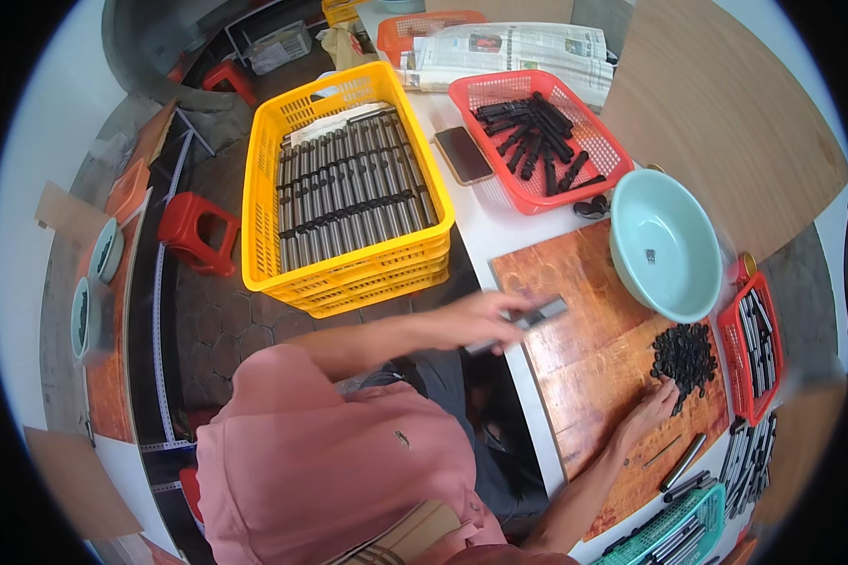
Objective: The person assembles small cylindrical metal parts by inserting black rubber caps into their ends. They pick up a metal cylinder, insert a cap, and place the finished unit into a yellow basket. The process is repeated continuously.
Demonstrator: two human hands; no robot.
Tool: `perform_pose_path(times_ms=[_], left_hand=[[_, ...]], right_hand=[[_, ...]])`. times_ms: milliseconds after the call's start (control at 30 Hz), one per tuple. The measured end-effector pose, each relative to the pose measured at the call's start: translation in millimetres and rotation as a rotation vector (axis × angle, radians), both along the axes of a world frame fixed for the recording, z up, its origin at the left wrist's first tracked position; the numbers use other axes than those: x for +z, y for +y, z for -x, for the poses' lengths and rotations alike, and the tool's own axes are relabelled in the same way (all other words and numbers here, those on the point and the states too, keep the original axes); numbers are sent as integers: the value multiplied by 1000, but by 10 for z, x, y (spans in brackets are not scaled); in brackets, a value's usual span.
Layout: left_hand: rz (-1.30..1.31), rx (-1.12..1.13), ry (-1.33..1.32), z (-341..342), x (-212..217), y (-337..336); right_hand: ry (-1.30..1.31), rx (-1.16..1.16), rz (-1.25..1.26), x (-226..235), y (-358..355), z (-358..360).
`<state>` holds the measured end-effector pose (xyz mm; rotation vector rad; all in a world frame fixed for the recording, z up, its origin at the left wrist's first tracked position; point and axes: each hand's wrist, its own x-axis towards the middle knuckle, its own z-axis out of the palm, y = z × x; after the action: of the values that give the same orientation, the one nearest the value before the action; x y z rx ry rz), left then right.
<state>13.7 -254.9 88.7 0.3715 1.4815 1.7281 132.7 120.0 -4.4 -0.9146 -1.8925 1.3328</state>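
My left hand point(488, 320) is closed around a grey metal tube point(545, 311) with a black section, held just off the near left edge of the wooden board point(575, 377); motion blurs both. My right hand point(652, 412) rests low over the board, its fingers drawn together at the lower edge of a pile of small black pieces point(683, 356). Whatever lies between those fingertips is too small to make out. On the board, below the right hand, lie a thin rod point(662, 450) and a metal tube point(684, 461).
Stacked yellow crates point(349, 282) at left hold rows of tubes. A red basket point(584, 193) of black parts, a phone point(463, 154) and a pale green basin point(664, 240) are beyond the board. A red basket point(752, 348) and green basket point(716, 513) with tubes flank the right.
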Motion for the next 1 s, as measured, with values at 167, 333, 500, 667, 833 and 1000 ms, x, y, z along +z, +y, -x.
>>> perform_pose_path(times_ms=[167,333,500,667,833,1000], left_hand=[[208,465,294,606,386,-1198],[750,768,493,1389,492,-2054],[980,734,915,2582,-351,-3222],[1309,704,1127,3548,-819,-3560],[1656,612,1109,4116,-879,-3487],[1717,482,1170,4555,-1035,-3526]], right_hand=[[154,1,-53,-371,241,8],[131,-9,-130,-423,296,-30],[84,-1,-200,-574,396,-4],[77,-19,-116,-445,292,28],[36,-23,-160,-434,315,-50],[-7,-25,-161,-434,325,-57]])
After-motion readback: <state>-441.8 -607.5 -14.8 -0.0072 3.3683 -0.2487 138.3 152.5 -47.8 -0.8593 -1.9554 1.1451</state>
